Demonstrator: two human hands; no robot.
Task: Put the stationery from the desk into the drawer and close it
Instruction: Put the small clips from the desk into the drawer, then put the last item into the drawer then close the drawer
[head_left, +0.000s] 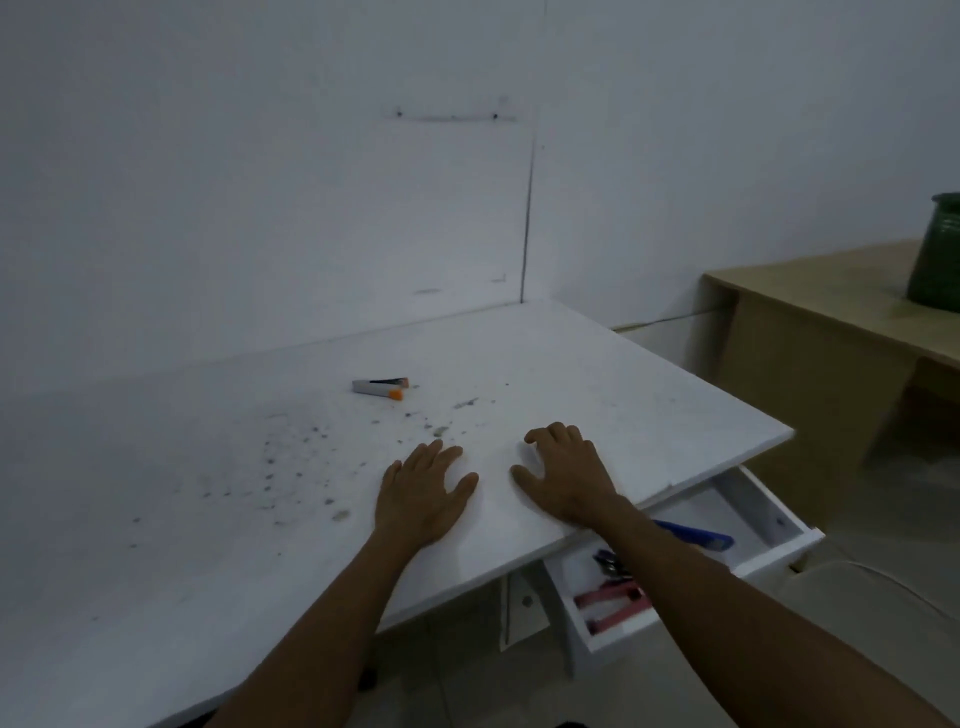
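Observation:
Two grey markers with orange caps (382, 387) lie together on the white desk (597, 374), well beyond both hands. My left hand (421, 493) and my right hand (566, 478) rest flat on the desktop near its front edge, fingers spread, holding nothing. Under the desk's right front, the white drawer (779, 540) stands pulled out. Inside it I see a blue tool (701, 535), pink-handled scissors or pliers (615, 603) and a dark metal piece (608, 561), partly hidden by my right forearm.
Dark specks and smudges dot the desktop left of my hands. A tan wooden table (810, 312) with a green vase (937, 254) stands to the right. White walls close in behind the desk. Pale floor lies below the drawer.

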